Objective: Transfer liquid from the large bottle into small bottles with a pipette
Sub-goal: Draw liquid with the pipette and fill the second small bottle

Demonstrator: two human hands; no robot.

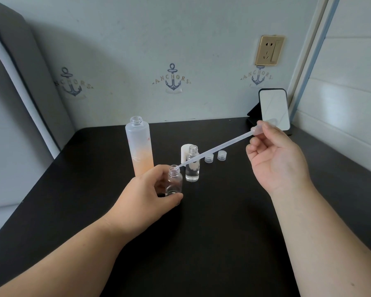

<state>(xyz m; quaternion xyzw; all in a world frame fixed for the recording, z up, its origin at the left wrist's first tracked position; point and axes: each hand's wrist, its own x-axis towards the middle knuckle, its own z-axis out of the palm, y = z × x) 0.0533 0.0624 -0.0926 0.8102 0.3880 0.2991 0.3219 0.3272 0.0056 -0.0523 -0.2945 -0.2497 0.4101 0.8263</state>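
A tall frosted large bottle [140, 146], peach-tinted at the bottom and uncapped, stands on the black table [212, 232]. My left hand [146, 191] grips a small clear bottle [175, 181] standing in front of it. My right hand [274, 159] pinches the bulb of a translucent pipette [214, 150]. The pipette slants down to the left, and its tip sits at the mouth of the held bottle. A second small clear bottle [192, 165], open and holding clear liquid, stands just to the right of the held one.
Two small clear caps [209, 157] [222, 155] and a white cap [184, 153] lie behind the small bottles. A phone on a stand [273, 108] leans at the back right by the wall. A padded headboard [19, 82] borders the table's left side.
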